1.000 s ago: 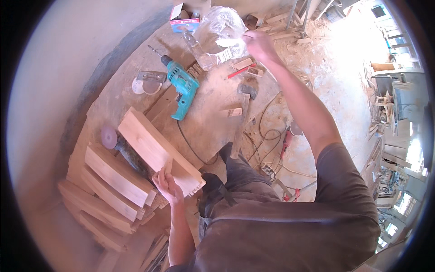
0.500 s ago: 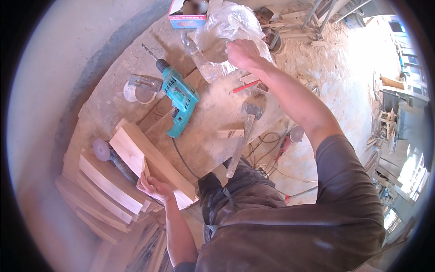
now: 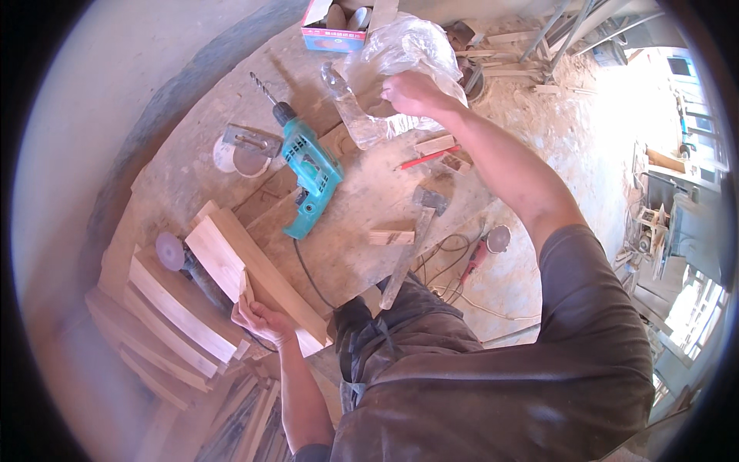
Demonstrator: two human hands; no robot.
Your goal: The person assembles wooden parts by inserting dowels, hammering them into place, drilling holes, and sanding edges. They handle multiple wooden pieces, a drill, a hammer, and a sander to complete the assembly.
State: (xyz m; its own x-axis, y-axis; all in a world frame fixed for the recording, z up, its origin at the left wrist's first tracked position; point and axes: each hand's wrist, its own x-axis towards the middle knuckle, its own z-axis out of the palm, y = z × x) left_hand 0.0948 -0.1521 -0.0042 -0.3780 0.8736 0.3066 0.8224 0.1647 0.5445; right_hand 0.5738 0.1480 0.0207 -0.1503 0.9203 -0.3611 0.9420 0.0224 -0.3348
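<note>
My left hand [image 3: 264, 321] is closed around a thin piece of wood [image 3: 245, 289], held against the pale wooden board assembly [image 3: 265, 266]. My right arm stretches far forward, and my right hand [image 3: 416, 94] is at the mouth of a crumpled clear plastic bag [image 3: 412, 46]. Its fingers are curled together; whatever they hold, if anything, is hidden. Between the hands lies a teal power drill [image 3: 312, 173] with a long bit. A hammer [image 3: 429, 200] with a wooden handle rests nearer my legs, beside a small wood block [image 3: 391, 237].
Curved wooden pieces [image 3: 181, 308] are stacked at left, next to an angle grinder [image 3: 171, 252]. Beyond the drill are a metal plate [image 3: 252, 141] and round discs [image 3: 250, 162]. An open box [image 3: 333, 38], a red pencil [image 3: 427, 158], a red tool [image 3: 473, 262] and cords lie around.
The view has shifted slightly. My right hand has moved a little within the plastic bag's opening, while my left hand keeps its hold beside the boards.
</note>
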